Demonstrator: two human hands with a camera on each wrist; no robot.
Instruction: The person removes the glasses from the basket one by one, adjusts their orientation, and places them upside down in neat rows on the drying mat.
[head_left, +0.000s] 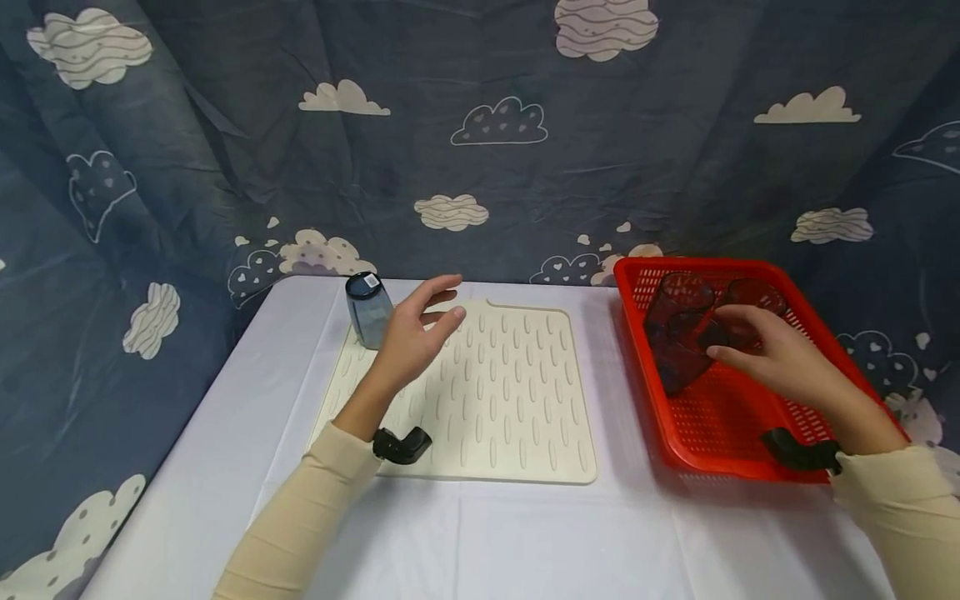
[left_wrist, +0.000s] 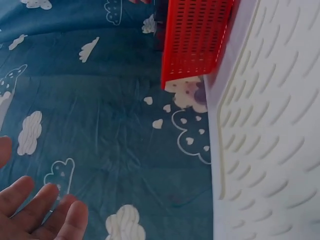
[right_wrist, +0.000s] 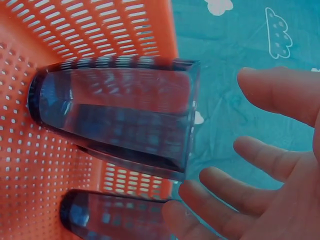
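Observation:
A blue-tinted drinking glass [head_left: 370, 315] stands upside down at the back left corner of the cream drying mat [head_left: 517, 392], its dark base with a white sticker facing up. Just right of this glass, my left hand [head_left: 416, 337] hovers over the mat with relaxed fingers and holds nothing. Several tinted glasses [head_left: 675, 333] stand in the red plastic basket [head_left: 727, 433], rims up. Over that basket my right hand [head_left: 783, 362] reaches in. In the right wrist view its fingers are spread near the rim of one glass [right_wrist: 120, 115], with a second glass [right_wrist: 120, 215] beside it.
A white cloth [head_left: 555, 533] covers the table beneath the mat and basket. Behind and along the sides hangs a dark blue curtain [head_left: 480, 192] with cloud patterns. The basket's raised wall [head_left: 652, 392] faces the mat.

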